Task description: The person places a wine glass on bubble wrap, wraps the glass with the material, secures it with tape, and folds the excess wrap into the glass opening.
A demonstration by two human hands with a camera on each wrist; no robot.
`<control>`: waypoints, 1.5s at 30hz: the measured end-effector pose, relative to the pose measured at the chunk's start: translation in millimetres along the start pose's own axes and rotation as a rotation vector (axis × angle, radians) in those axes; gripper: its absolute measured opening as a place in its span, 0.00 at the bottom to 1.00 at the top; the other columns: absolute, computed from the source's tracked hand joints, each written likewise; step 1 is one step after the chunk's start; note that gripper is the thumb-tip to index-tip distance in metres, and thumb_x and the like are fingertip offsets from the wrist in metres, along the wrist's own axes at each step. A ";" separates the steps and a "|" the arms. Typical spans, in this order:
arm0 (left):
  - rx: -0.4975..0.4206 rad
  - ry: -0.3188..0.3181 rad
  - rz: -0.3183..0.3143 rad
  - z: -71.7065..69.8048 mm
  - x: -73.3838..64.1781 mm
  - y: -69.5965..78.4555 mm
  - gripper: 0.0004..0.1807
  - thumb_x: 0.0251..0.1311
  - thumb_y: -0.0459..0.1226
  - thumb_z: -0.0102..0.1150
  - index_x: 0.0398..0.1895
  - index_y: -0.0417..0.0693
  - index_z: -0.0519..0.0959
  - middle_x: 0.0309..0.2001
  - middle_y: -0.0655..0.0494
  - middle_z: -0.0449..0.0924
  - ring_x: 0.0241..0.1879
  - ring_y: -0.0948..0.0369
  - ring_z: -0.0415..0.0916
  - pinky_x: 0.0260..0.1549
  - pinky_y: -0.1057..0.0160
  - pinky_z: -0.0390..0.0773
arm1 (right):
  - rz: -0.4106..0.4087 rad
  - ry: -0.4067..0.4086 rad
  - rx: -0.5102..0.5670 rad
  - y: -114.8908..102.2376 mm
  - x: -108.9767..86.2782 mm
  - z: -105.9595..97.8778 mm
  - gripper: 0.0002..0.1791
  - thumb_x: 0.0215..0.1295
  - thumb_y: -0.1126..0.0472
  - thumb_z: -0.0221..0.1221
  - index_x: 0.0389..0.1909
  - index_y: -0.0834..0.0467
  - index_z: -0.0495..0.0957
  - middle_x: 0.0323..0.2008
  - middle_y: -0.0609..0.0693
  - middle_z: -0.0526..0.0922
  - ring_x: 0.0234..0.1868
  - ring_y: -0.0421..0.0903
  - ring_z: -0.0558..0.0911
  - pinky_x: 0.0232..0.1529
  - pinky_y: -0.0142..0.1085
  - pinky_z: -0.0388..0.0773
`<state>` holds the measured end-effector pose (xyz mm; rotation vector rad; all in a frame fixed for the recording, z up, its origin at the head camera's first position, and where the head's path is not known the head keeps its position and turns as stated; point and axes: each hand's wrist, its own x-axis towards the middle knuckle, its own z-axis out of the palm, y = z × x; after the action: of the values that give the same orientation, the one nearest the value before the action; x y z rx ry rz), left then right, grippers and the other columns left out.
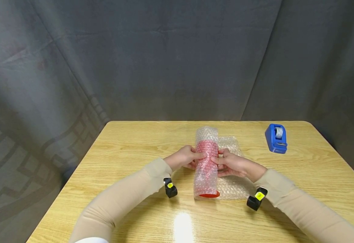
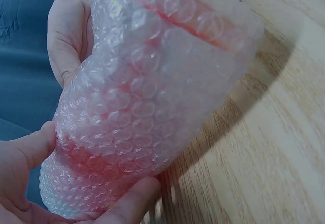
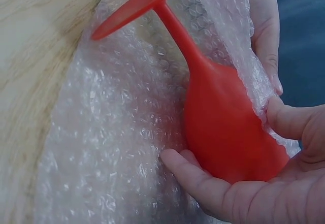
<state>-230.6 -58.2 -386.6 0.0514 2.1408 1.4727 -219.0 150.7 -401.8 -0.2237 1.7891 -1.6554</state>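
Red goblet (image 3: pixel 223 117) in bubble wrap (image 1: pixel 207 162) betw. hands; L hand (image 1: pixel 184 157), R hand (image 1: pixel 233 164) both grip it.

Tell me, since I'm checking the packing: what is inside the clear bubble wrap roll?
A red plastic goblet: bowl, stem and foot show inside the clear bubble wrap. Its rim is covered.

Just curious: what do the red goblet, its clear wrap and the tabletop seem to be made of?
Red goblet: probably plastic; opaque, uniform colour, soft sheen. Wrap: bubble wrap, clear plastic film with rows of air pockets. Table: wood or wood-look laminate; pale grain lines, glossy glare near the front edge.
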 end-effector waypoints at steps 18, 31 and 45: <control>0.041 0.009 -0.002 -12.9 2.4 -5.5 0.19 0.65 0.45 0.59 0.44 0.34 0.76 0.30 0.51 0.78 0.28 0.60 0.77 0.34 0.62 0.86 | 0.023 0.113 0.061 -2.9 7.7 22.6 0.35 0.75 0.56 0.48 0.66 0.65 0.36 0.41 0.56 0.78 0.38 0.44 0.81 0.43 0.42 0.84; 0.069 0.033 0.055 -9.7 1.7 -6.5 0.19 0.65 0.45 0.59 0.40 0.34 0.75 0.29 0.51 0.78 0.28 0.60 0.78 0.34 0.60 0.86 | 0.020 0.119 0.080 -1.9 7.7 24.4 0.33 0.76 0.58 0.44 0.66 0.64 0.32 0.38 0.55 0.75 0.34 0.43 0.80 0.34 0.36 0.84; 0.056 0.044 0.077 -4.2 -0.8 -4.6 0.24 0.66 0.46 0.58 0.49 0.31 0.69 0.38 0.44 0.79 0.35 0.54 0.82 0.34 0.58 0.86 | 0.013 0.089 0.093 -0.3 4.1 22.7 0.34 0.77 0.57 0.42 0.67 0.63 0.29 0.42 0.55 0.72 0.37 0.42 0.79 0.35 0.34 0.83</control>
<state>-230.6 -63.9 -389.2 0.1235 2.2379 1.4693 -209.1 129.9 -402.1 -0.0977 1.7685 -1.7590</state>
